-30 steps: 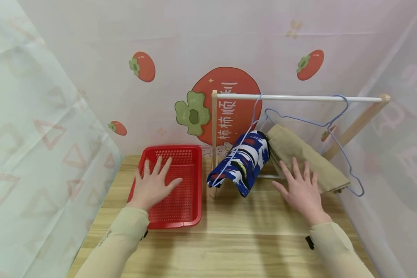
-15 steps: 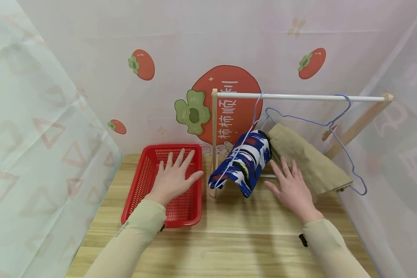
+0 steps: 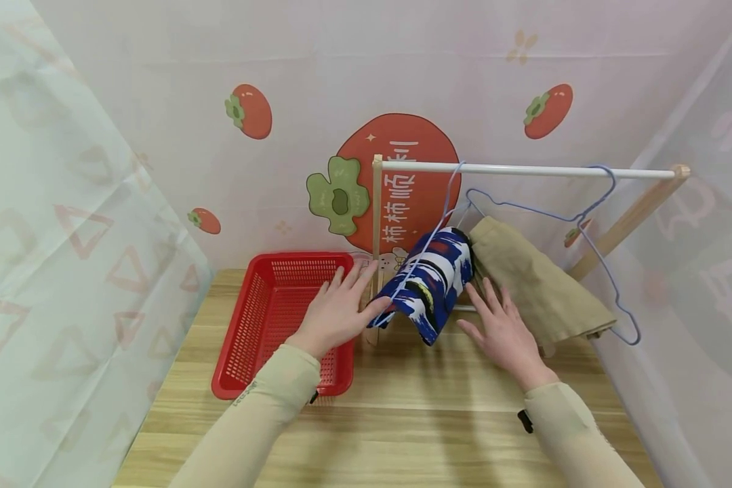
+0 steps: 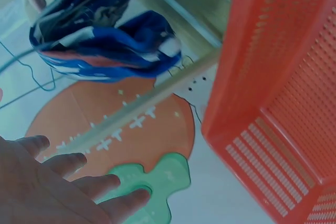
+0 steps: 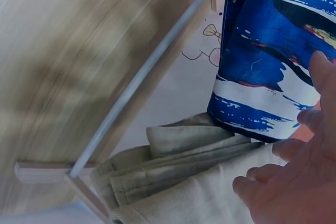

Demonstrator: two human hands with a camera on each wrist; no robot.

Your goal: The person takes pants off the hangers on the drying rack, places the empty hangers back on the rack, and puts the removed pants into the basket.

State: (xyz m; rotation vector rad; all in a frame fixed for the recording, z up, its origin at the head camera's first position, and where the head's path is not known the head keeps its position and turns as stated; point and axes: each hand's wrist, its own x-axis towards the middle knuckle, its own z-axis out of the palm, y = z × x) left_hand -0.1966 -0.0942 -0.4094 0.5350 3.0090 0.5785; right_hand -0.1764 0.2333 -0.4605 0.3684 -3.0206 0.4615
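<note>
A garment printed in blue, white and black [image 3: 442, 271] is folded over a blue wire hanger [image 3: 448, 186] at the left of the rack. Khaki cloth [image 3: 531, 285], likely trousers, drapes over a second hanger [image 3: 616, 285] to its right. My left hand [image 3: 335, 315], fingers spread, is above the red basket's right side, near the rack's left post. In the left wrist view those fingers [image 4: 118, 184] hold nothing and are apart from the printed garment. My right hand [image 3: 505, 335] is extended in front of the khaki cloth, fingertips near the printed garment's right edge; contact cannot be told.
The red plastic basket [image 3: 234, 352] stands on the wooden table [image 3: 396, 434] to the left. The rack has a white top rail [image 3: 524, 169], wooden posts and a low white bar [image 5: 139, 80]. Printed sheets form walls behind and on both sides.
My left hand has moved right from over the basket toward the rack's left post. The right hand has shifted slightly left toward the printed garment. The clothes hang much as before.
</note>
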